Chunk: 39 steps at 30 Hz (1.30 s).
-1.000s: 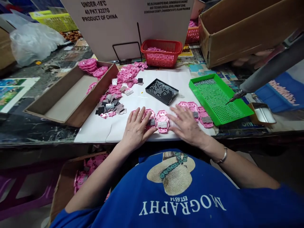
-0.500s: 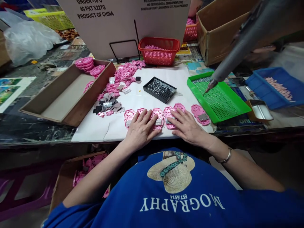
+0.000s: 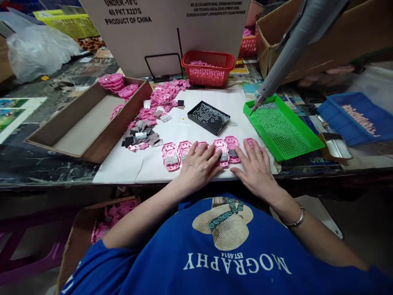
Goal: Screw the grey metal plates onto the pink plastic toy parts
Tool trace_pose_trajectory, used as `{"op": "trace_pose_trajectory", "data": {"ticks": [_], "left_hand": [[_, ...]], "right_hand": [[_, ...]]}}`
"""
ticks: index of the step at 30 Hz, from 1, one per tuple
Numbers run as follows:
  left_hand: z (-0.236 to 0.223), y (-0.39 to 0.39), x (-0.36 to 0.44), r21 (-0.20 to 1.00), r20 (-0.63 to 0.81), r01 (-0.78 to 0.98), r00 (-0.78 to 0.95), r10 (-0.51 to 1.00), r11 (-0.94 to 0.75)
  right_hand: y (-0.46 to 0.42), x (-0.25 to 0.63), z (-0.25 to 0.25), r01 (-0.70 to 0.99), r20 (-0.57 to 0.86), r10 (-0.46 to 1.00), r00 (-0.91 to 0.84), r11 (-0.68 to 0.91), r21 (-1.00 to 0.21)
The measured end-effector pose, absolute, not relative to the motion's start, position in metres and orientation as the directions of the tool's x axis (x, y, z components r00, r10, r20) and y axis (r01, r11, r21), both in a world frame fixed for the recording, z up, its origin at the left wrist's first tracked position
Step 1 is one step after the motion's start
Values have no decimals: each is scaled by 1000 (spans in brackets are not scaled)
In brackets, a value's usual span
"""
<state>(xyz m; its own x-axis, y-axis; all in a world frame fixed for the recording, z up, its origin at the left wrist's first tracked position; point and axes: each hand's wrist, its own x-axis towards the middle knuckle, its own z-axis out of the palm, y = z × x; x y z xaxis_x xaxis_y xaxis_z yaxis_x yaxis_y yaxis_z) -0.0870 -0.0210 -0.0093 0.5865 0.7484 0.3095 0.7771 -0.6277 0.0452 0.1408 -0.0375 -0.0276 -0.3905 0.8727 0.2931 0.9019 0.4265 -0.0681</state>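
Note:
Several pink plastic casings (image 3: 170, 150) lie in a row along the front of the white sheet, some with grey plates (image 3: 171, 160) set on their lower halves. My left hand (image 3: 199, 164) rests palm down over the middle of the row, fingers spread and partly covering the casings beneath. My right hand (image 3: 256, 169) lies flat at the right end, fingers apart, hiding most of the last casing (image 3: 250, 142). Between the two hands a casing with a dark grey plate (image 3: 232, 153) shows. Neither hand grips anything.
A black perforated tray (image 3: 208, 117) of screws sits behind the row. A hanging electric screwdriver (image 3: 273, 76) points down at a green screw tray (image 3: 285, 135). Pink parts (image 3: 166, 95) and grey plates (image 3: 144, 133) are piled left, beside a cardboard box (image 3: 89, 123). A red basket (image 3: 208, 69) stands behind.
Both hands have slid right along the row, uncovering the casings at the left end. My right hand now covers the rightmost casing. The screwdriver has swung left and farther back.

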Motion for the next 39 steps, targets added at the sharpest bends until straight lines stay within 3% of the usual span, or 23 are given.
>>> {"op": "trace_pose_trajectory", "data": {"ticks": [3,8,14,18,21,24,26,29,33,39], "left_hand": [[-9,-22,-92,37,325,799,558,763,-600],[-10,-21,-99,39,304,798,564,768,-601],[-15,-18,-98,83,293,763,596,748,-641],[-11,-23,-114,85,338,772,572,747,-630],[-8,-30,-139,75,401,846,459,793,-527],[-12,-35,-161,75,339,901,379,861,-426],[-16,-35,-170,88,308,900,383,871,-427],[-19,-29,-177,137,416,878,368,831,-458],[-19,-15,-186,269,591,850,225,774,-453],[-25,-11,-194,482,603,777,43,797,-406]], "right_hand": [[-33,136,-23,885,278,855,-438,464,-33],[-29,147,-24,915,258,892,-372,399,-59],[-31,151,-28,814,228,802,-552,578,-61],[-28,156,-22,793,232,795,-561,596,-127],[-17,157,-6,762,297,781,-550,614,-204],[6,143,25,688,416,729,-544,671,-277],[32,121,52,628,489,697,-524,704,-331],[88,72,89,575,560,673,-484,727,-376],[185,1,117,672,524,765,-375,613,-415],[291,-50,119,799,407,899,-161,361,-481]]}}
